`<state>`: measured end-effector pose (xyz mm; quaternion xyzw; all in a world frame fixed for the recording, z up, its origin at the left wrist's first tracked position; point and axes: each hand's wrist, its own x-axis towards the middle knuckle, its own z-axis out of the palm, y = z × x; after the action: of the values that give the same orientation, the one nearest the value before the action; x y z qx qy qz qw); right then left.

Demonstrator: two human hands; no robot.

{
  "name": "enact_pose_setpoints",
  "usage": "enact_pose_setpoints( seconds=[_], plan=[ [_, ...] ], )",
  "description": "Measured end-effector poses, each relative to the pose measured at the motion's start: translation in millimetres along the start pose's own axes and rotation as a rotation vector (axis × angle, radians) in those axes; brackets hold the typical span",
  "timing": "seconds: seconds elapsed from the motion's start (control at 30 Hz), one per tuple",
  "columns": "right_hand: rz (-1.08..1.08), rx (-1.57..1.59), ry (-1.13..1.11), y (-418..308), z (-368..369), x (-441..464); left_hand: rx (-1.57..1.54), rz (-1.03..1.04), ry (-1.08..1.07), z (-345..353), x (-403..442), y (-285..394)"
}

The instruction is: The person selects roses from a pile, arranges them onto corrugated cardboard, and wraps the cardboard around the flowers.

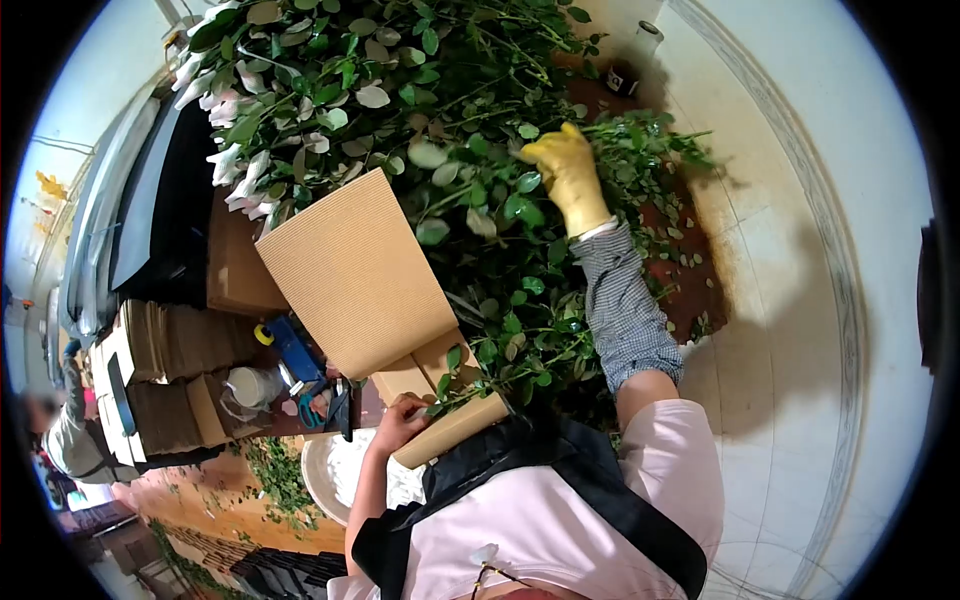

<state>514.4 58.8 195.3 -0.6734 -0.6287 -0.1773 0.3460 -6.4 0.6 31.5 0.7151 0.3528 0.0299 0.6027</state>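
Note:
My right hand (567, 178), in a yellow glove and a checked sleeve, is closed at the stems on the right of a large pile of leafy rose stems (450, 90). Leaves near it are blurred by motion. Pale wrapped flower heads (235, 180) line the pile's left side. My bare left hand (403, 420) is low, its fingers curled beside the rolled near end of the corrugated cardboard (455, 430). A leafy sprig (460, 395) lies by those fingertips; what they grip is partly hidden. The cardboard's upper sheet (350, 270) stands raised against the pile.
Left of the cardboard are a blue tape dispenser (293, 350), blue-handled scissors (308, 410), a white roll (250, 386) and stacked cardboard (165, 360). A white tub (318, 475) stands below. A jar (622, 78) sits beyond the pile. Another person (80, 430) is far left.

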Motion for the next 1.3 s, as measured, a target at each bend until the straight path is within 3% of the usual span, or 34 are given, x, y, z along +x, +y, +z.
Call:
enact_pose_setpoints(
  seconds=[0.03, 0.1, 0.17, 0.23, 0.3, 0.4, 0.5, 0.57, 0.63, 0.7, 0.73, 0.8, 0.9, 1.0, 1.13, 1.23, 1.3],
  plan=[
    [0.051, -0.006, -0.052, 4, -4, 9, 0.006, 0.001, -0.003, -1, 0, 1],
    [0.269, -0.069, -0.361, 22, -4, 26, 0.022, -0.027, -0.008, -2, 0, 7],
    [0.479, -0.104, -0.599, 67, 34, 27, 0.035, -0.057, -0.006, -3, -2, 15],
    [0.46, -0.4, -0.601, 66, 64, 18, 0.043, -0.017, 0.004, -1, -1, 11],
    [0.495, -0.434, -0.534, 79, 107, -15, 0.05, -0.029, 0.007, 0, -3, 12],
    [0.605, -0.062, -0.407, 108, 113, -26, 0.02, -0.047, 0.014, 0, -4, 14],
    [0.764, 0.633, -0.151, 118, 58, -33, -0.013, -0.018, 0.0, 0, -4, 23],
    [0.734, 0.564, 0.051, 74, 2, -33, -0.009, -0.005, 0.015, 1, -2, 23],
    [0.638, 0.467, 0.078, 30, -20, -64, -0.005, 0.004, 0.014, 2, -2, 14],
    [0.557, 0.295, -0.061, 0, -15, -102, 0.031, 0.018, 0.035, 3, -1, 4],
    [0.5, -0.035, -0.291, -17, -17, -115, 0.032, 0.022, 0.035, 2, 0, 8],
    [0.319, -0.373, -0.407, -4, 8, -146, 0.045, -0.003, 0.018, 2, -2, 20],
    [0.548, -0.312, -0.777, -5, 4, -139, 0.014, 0.007, 0.016, 2, -1, 13],
    [0.398, -0.436, -0.582, -26, -13, -132, 0.068, 0.012, 0.032, 3, -2, 28],
    [0.209, -0.518, -0.479, -22, 32, -164, 0.075, -0.006, 0.007, 0, -4, 26],
    [0.342, -0.368, -0.516, 23, 45, -144, 0.079, 0.014, 0.013, 1, -2, 24],
    [0.329, -0.341, -0.396, 24, 26, -117, 0.071, 0.033, 0.023, 1, -3, 20]
  ],
)
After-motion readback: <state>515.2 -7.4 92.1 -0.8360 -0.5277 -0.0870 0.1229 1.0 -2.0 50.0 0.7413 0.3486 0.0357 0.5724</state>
